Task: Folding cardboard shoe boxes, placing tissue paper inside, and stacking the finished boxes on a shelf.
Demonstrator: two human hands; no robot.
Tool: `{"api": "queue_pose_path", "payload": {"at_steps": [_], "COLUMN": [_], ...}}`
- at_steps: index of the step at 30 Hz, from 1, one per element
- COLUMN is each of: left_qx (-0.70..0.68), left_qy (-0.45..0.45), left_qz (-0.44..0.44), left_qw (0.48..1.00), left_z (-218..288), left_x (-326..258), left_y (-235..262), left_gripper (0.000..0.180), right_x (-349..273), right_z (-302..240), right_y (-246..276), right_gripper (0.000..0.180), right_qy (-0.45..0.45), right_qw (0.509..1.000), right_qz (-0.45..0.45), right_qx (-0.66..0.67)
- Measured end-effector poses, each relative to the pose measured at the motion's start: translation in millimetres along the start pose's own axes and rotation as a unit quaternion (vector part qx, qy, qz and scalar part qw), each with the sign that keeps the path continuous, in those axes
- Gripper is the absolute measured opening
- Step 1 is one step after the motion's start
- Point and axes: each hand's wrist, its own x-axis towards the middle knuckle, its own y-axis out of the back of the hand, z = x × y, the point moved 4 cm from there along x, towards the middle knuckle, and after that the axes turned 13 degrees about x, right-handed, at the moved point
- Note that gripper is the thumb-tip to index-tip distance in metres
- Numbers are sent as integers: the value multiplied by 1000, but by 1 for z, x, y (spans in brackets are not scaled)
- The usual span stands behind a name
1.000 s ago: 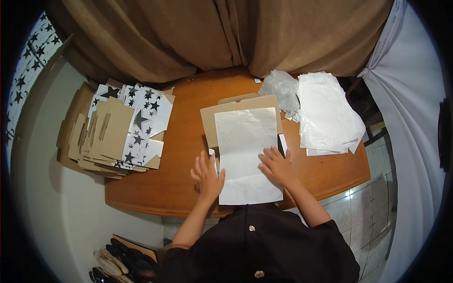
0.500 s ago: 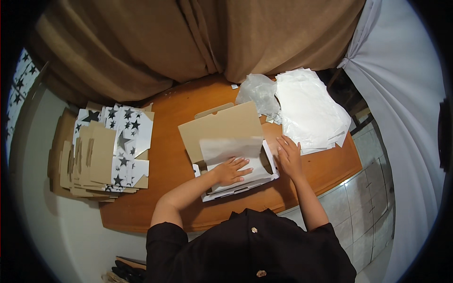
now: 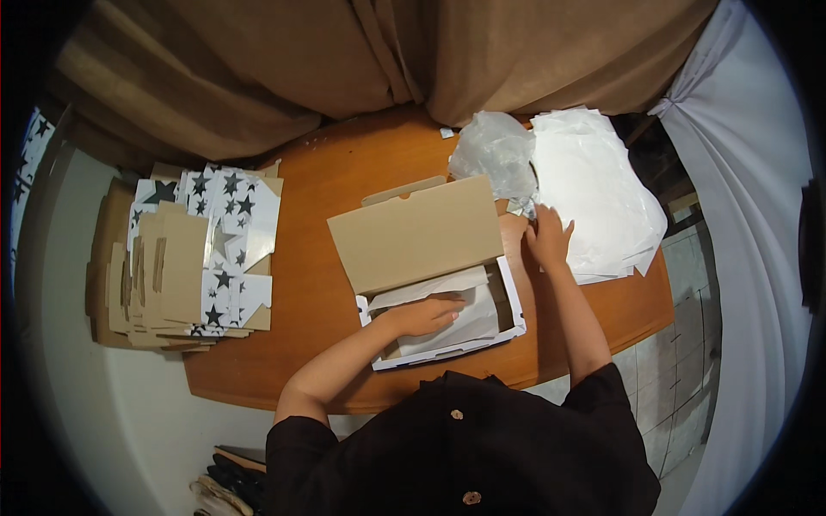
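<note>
An open cardboard box (image 3: 513,297), white outside and brown inside, lies in front of me with its brown lid (image 3: 422,232) folded back. My left hand (image 3: 428,315) rests flat, fingers stretched out, on white paper (image 3: 477,320) folded inside the box. My right hand (image 3: 549,241) holds nothing that I can see; its fingers are spread at the left edge of a stack of white paper sheets (image 3: 594,193). Close to those fingertips are small silvery pieces (image 3: 520,206), partly hidden, beside a crumpled clear plastic bag (image 3: 492,155).
Flattened brown cardboard boxes (image 3: 176,267) and white star-printed ones (image 3: 245,215) are piled at the table's left. A brown curtain (image 3: 258,69) hangs behind the wooden table (image 3: 318,198), a pale cloth (image 3: 740,215) at the right. Dark objects (image 3: 237,477) lie low at the left.
My right hand has moved from beside the box away to the small silvery pieces. Under my left hand, the upright paper flap has folded down into the box.
</note>
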Motion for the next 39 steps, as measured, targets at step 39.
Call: {"api": "queue_pose_path", "payload": {"at_steps": [39], "left_qx": [429], "left_qy": [95], "left_qz": [449], "left_qw": [778], "left_z": [53], "left_x": [-19], "left_y": [44], "left_gripper": [49], "right_x": [-45], "right_z": [-27], "right_y": [6], "right_gripper": [15], "right_qy": [68], "right_qw": [989], "right_qz": [-74], "right_qx": [-104]}}
